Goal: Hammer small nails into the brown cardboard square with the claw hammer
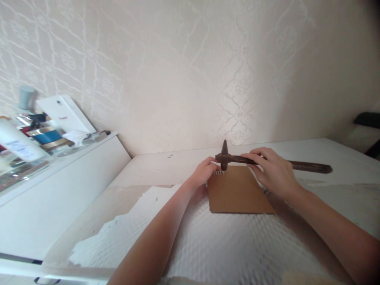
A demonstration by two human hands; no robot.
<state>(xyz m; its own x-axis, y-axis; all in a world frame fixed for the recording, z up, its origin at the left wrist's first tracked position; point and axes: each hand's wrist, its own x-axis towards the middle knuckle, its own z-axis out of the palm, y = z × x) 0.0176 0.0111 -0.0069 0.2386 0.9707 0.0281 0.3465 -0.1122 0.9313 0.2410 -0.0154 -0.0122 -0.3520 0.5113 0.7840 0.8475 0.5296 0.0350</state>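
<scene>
A dark, wooden-handled hammer (237,159) is held by the right hand (271,170) at twelve o'clock of a square, brown cardboard sheet (239,194); the left hand (204,172), at ten, has an unclear grip — and could be struck by a slip.

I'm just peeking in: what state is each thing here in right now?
Hammer: held, handle pointing right.
Right hand: closed around the hammer's handle.
Left hand: at the board's far left corner; grip unclear.
Brown board: unfolded, over the textured sheet.
Small metal pieces: in a row; whether fixed, unclear.
White textured sheet: spread out.
</scene>
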